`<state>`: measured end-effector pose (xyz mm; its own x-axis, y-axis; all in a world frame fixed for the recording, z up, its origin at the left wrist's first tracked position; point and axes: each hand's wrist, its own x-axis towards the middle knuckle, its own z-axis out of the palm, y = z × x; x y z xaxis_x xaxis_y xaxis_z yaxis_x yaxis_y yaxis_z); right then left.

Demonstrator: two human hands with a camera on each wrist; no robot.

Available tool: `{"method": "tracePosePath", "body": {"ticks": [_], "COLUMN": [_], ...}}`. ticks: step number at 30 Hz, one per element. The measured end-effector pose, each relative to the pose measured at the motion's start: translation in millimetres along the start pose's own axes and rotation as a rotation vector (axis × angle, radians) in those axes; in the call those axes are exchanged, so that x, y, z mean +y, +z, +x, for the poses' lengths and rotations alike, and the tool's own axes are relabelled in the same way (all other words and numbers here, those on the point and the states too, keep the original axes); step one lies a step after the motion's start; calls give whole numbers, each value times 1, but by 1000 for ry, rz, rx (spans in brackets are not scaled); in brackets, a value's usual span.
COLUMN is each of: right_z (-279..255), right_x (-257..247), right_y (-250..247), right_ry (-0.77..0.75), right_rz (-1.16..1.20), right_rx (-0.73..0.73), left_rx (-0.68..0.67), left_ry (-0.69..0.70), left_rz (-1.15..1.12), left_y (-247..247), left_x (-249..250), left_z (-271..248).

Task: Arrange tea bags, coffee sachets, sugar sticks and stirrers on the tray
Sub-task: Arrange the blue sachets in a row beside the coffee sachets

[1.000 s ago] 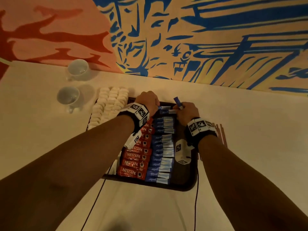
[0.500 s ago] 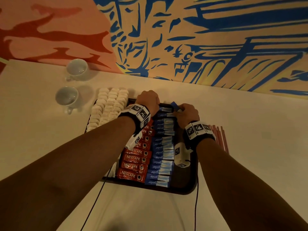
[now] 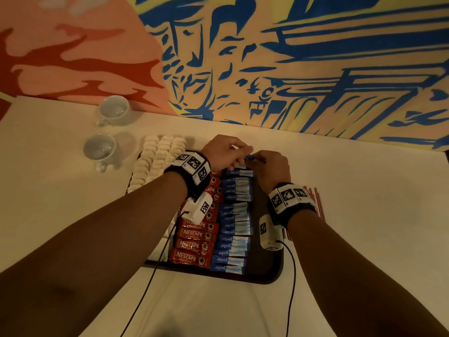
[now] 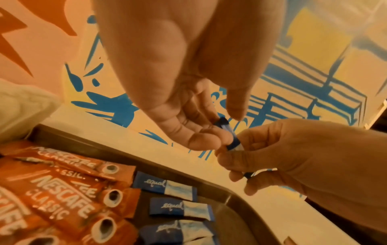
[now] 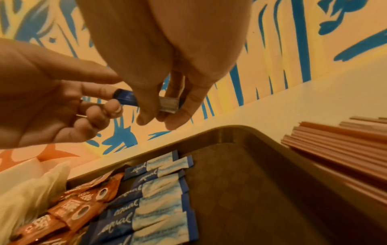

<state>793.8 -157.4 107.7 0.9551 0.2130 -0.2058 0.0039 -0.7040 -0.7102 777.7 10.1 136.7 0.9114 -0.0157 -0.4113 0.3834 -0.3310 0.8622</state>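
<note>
Above the far end of the dark brown plastic tray (image 3: pixel 272 276), your left hand (image 3: pixel 222 152) and right hand (image 3: pixel 274 169) hold one small blue-and-white paper sugar stick (image 4: pixel 227 134) between them, each pinching an end with curled fingertips, clear of the tray floor. The risk, as I judge it, is in the handover: if both of you let go at once, or one hand pulls while the other grips, the stick could drop crooked onto the column of blue "equal" sugar sticks (image 3: pixel 234 224) just below and knock the top ones out of line, or tear. Lowering your wrists carelessly could also brush the neighbouring red Nescafe coffee sachets (image 3: pixel 194 244), which overlap loosely. The bare strip of tray on the right is narrow, and the bundle of thin reddish-brown stirrers (image 5: pixel 339 145) lies outside the rim on the pale table (image 3: pixel 364 215), so it is not yet placed. Counted from the head view: roughly a dozen or more sugar sticks in the column, one in hand; four coffee sachets fully visible, more hidden under your left forearm; three rows of white pouches, likely tea bags (image 3: pixel 155 164), too many to number; two white ceramic cups (image 3: pixel 100 148).
</note>
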Motion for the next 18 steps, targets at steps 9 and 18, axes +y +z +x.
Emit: {"method": "tracePosePath", "body": {"ticks": [9, 18], "right_z": [-8, -13], "right_x": [5, 11], "right_y": [-14, -19], "right_ry": [-41, 165], "right_rz": [133, 525], "right_rx": [-96, -157], "left_rx": [10, 42], "left_ry": [-4, -6], "left_rz": [-123, 32], "left_y": [-14, -20], "left_x": [-6, -17], "left_z": [-15, -21]}}
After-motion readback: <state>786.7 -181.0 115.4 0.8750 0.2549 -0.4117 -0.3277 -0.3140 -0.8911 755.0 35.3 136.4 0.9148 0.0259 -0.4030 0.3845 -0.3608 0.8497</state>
